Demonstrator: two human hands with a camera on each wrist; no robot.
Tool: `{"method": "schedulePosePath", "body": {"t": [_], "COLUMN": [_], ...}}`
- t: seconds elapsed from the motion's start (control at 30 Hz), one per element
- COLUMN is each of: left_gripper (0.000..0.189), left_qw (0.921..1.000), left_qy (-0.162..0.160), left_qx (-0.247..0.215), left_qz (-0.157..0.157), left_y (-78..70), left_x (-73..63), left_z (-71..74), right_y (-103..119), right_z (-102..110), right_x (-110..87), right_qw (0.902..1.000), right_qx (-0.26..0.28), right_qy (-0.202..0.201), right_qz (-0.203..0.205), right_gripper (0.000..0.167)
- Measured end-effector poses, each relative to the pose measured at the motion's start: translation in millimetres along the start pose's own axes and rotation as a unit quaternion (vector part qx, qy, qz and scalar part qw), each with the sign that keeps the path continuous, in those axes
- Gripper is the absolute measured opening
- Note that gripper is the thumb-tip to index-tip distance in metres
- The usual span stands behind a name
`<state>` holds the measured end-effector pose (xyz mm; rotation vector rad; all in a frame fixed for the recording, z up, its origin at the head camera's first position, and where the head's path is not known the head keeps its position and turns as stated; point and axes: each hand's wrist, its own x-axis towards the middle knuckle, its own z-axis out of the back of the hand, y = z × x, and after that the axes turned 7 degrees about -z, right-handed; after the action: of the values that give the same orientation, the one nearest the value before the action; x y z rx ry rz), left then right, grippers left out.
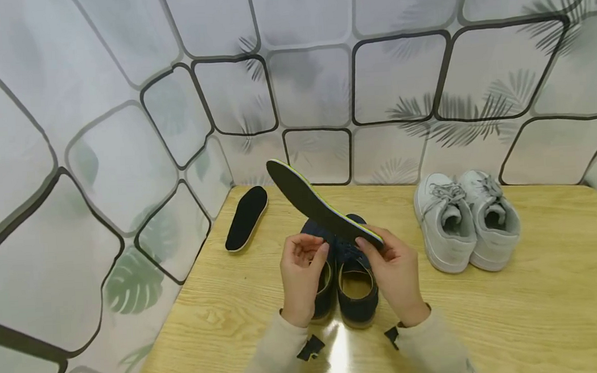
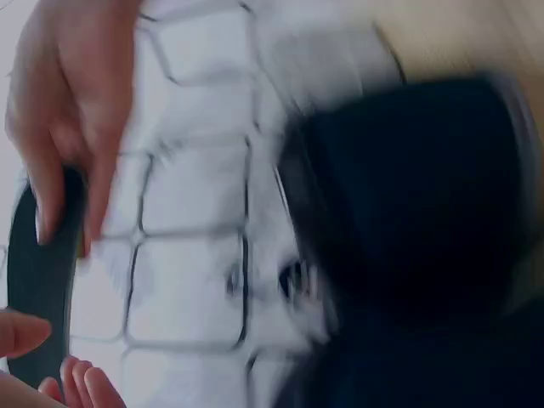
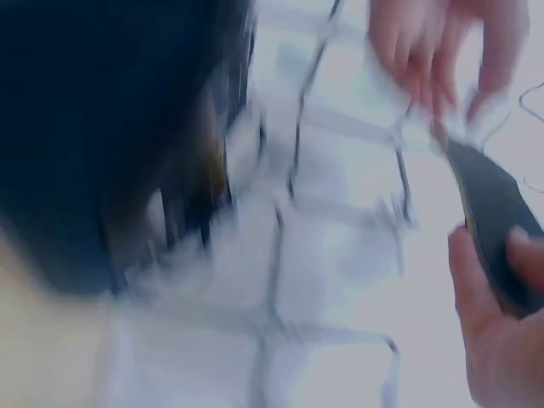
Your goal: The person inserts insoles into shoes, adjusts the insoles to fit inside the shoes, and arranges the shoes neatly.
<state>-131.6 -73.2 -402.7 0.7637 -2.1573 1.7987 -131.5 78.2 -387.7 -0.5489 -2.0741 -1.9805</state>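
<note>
My right hand [image 1: 397, 266] pinches the lower end of a dark insole [image 1: 309, 200] with a thin white and yellow-green edge. The insole tilts up to the left, above a pair of dark navy lace-up shoes [image 1: 359, 305]. Beside its middle is my left hand [image 1: 300, 275], fingers loosely bent and thumb apart from them, with nothing visibly held. In the left wrist view, the left thumb [image 2: 24, 332] overlaps the insole; contact is unclear. The right wrist view is blurred, with the insole [image 3: 493, 195] between the hands. The shoes' front parts are partly hidden.
A second black insole [image 1: 247, 218] lies on the wooden table [image 1: 223, 305] at the back left. A pair of white lace-up shoes [image 1: 447, 229] stands on the right. Patterned curtain-like sheeting [image 1: 313, 88] encloses the back and left side.
</note>
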Motion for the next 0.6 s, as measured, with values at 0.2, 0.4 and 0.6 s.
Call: {"method": "schedulePosePath", "body": {"t": [0.2, 0.4, 0.6], "left_gripper": [0.069, 0.102, 0.100], "left_qw": [0.8733, 0.7418, 0.7126], "left_qy": [0.107, 0.272, 0.343], "left_qx": [0.367, 0.477, 0.470], "left_qz": [-0.303, -0.385, -0.393], "left_y": [1.1, -9.6, -10.6], "left_x": [27.7, 54.1, 55.6], "left_z": [27.9, 44.9, 44.6], "right_y": [26, 50, 56], "right_z": [49, 78, 90], "right_x": [14.9, 15.4, 16.0], "right_qw": [0.9777, 0.9518, 0.9460], "right_qx": [-0.194, -0.233, -0.231], "right_qy": [0.064, 0.198, 0.226], "right_qz": [0.048, -0.026, -0.024], "right_gripper": [0.028, 0.023, 0.020]}}
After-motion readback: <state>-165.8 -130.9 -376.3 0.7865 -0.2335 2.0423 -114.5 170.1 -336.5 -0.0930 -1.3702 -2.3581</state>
